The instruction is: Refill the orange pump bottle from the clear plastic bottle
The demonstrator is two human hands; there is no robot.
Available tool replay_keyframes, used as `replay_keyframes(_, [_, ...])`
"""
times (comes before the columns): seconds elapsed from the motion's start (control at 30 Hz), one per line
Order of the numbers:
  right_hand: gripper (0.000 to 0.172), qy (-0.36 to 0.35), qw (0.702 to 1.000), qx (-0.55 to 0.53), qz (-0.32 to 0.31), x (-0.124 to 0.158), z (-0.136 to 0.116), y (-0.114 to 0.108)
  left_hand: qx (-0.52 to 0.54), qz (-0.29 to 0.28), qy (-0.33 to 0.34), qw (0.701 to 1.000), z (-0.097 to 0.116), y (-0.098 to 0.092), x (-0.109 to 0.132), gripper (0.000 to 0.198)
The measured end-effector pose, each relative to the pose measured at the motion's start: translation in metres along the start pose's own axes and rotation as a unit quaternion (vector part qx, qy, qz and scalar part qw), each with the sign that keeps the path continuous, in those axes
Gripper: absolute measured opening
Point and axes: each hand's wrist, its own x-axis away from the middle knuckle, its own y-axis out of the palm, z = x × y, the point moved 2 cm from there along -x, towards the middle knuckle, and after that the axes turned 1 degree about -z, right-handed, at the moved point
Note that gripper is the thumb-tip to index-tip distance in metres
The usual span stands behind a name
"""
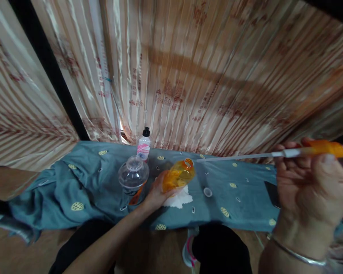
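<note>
My left hand [157, 194] is wrapped round an orange bottle [178, 175], holding it tilted with its open neck pointing up and right. A white tissue [179, 198] lies under the hand on the cloth. My right hand [308, 190], close to the camera at the right, pinches an orange pump top [326, 148] whose long white tube [237, 156] reaches left toward the bottle's neck. A metal bangle is on the right wrist.
A blue-grey patterned cloth [82, 179] covers a low surface. On it stand a clear plastic jar [133, 177], a small white bottle with a black cap [143, 146], a small clear cap [207, 191] and a dark phone [271, 192]. Striped curtains hang behind.
</note>
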Motion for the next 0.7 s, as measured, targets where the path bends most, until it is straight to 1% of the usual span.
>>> replay_keyframes(0.07, [0.020, -0.020, 0.999, 0.017, 0.022, -0.009, -0.006, -0.016, -0.022, -0.007, 0.004, 1.000, 0.002, -0.001, -0.002, 0.065])
replay_keyframes(0.1, [0.021, -0.019, 0.999, 0.033, 0.023, -0.013, -0.008, -0.024, -0.027, -0.010, 0.006, 1.000, 0.003, -0.001, -0.002, 0.065])
replay_keyframes(0.17, [0.022, 0.010, 0.997, 0.081, 0.009, -0.020, -0.009, -0.042, -0.040, -0.009, 0.011, 0.999, 0.006, -0.002, -0.003, 0.065])
replay_keyframes(0.2, [0.024, 0.026, 0.993, 0.115, 0.019, -0.023, -0.007, -0.052, -0.045, -0.009, 0.014, 0.999, 0.007, -0.003, -0.003, 0.064])
replay_keyframes(0.23, [0.021, 0.046, 0.988, 0.142, 0.037, -0.026, -0.003, -0.062, -0.049, -0.010, 0.019, 0.999, 0.009, -0.003, -0.002, 0.063])
replay_keyframes(0.27, [0.021, 0.078, 0.981, 0.172, 0.032, -0.027, 0.004, -0.071, -0.052, -0.010, 0.022, 0.998, 0.010, -0.004, -0.002, 0.063])
replay_keyframes(0.3, [0.026, 0.117, 0.970, 0.211, 0.013, -0.027, 0.014, -0.080, -0.056, -0.009, 0.024, 0.998, 0.012, -0.004, -0.001, 0.062])
replay_keyframes(0.33, [0.034, 0.142, 0.957, 0.254, -0.017, -0.026, 0.026, -0.087, -0.059, -0.008, 0.027, 0.998, 0.014, -0.004, -0.001, 0.062])
replay_keyframes(0.37, [0.044, 0.169, 0.940, 0.291, -0.059, -0.022, 0.040, -0.093, -0.064, -0.006, 0.030, 0.997, 0.015, -0.005, 0.000, 0.063])
replay_keyframes(0.4, [0.051, 0.201, 0.919, 0.323, -0.106, -0.017, 0.057, -0.099, -0.069, -0.005, 0.033, 0.997, 0.017, -0.005, 0.000, 0.063])
replay_keyframes(0.43, [0.053, 0.225, 0.895, 0.355, -0.150, -0.010, 0.074, -0.104, -0.073, -0.006, 0.037, 0.997, 0.018, -0.005, 0.000, 0.063])
replay_keyframes(0.47, [0.048, 0.247, 0.867, 0.391, -0.186, -0.001, 0.092, -0.109, -0.078, -0.009, 0.041, 0.996, 0.019, -0.005, 0.000, 0.063])
replay_keyframes(0.5, [0.041, 0.264, 0.833, 0.433, -0.220, 0.009, 0.109, -0.113, -0.082, -0.012, 0.045, 0.996, 0.020, -0.005, 0.000, 0.064])
replay_keyframes(0.57, [0.028, 0.280, 0.757, 0.524, -0.272, 0.028, 0.140, -0.120, -0.093, -0.012, 0.051, 0.994, 0.019, -0.005, 0.000, 0.066])
replay_keyframes(0.63, [0.027, 0.281, 0.677, 0.606, -0.307, 0.045, 0.163, -0.123, -0.105, -0.009, 0.049, 0.993, 0.017, -0.005, 0.000, 0.071])
replay_keyframes(0.7, [0.028, 0.282, 0.612, 0.661, -0.330, 0.058, 0.179, -0.123, -0.119, -0.008, 0.044, 0.992, 0.015, -0.006, 0.002, 0.077])
